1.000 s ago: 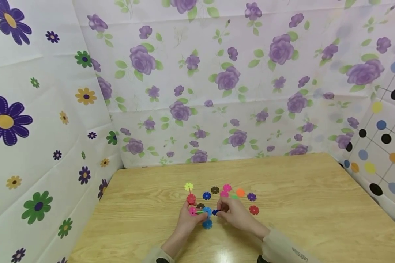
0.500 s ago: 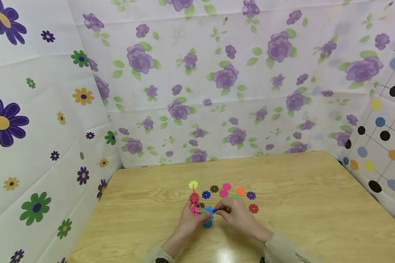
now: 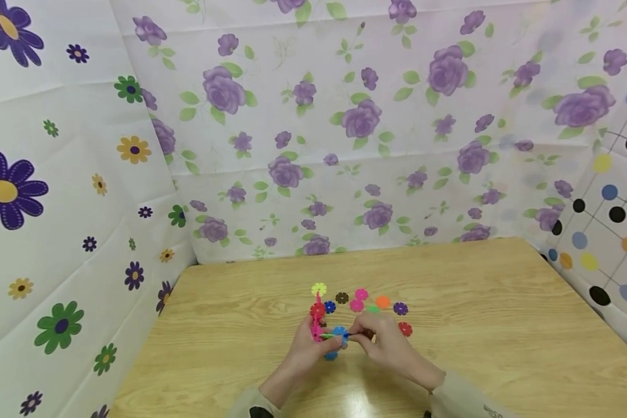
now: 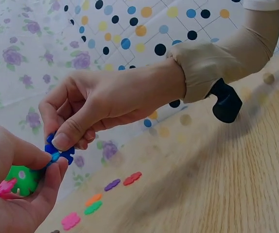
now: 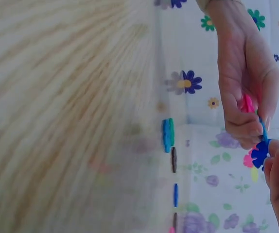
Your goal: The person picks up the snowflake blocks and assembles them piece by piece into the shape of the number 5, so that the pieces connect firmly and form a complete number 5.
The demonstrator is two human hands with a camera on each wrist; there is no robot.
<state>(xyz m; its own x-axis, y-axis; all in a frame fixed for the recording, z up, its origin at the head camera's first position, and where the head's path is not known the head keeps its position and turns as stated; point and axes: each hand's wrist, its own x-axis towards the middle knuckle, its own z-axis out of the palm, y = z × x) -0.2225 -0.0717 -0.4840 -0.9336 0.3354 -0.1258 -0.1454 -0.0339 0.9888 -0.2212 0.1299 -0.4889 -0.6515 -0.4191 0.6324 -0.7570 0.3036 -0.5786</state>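
My left hand (image 3: 307, 348) holds a chain of interlocking notched plastic discs. It runs from a yellow disc (image 3: 319, 288) at the far end through a red disc (image 3: 317, 310), pink ones and a green disc (image 4: 24, 179) to a light blue disc (image 3: 340, 333) pinched by the thumb and fingers. Between thumb and fingertips, my right hand (image 3: 389, 343) pinches a dark blue disc (image 4: 67, 156). In the left wrist view its edge meets the light blue disc at an angle. Fingers cover part of both discs.
Loose discs lie on the wooden table (image 3: 460, 290) beyond the hands: brown (image 3: 342, 298), dark blue (image 3: 330, 307), pink (image 3: 361, 294), orange (image 3: 382, 302), purple (image 3: 400, 308) and red (image 3: 406, 329). Another light blue disc (image 3: 331, 356) lies just below the left hand. Flowered cloth (image 3: 292, 203) hangs behind.
The right hand has brought the dark blue disc against the light blue one; they were apart a second ago. Both hands and the chain have shifted slightly right, and the chain has turned.
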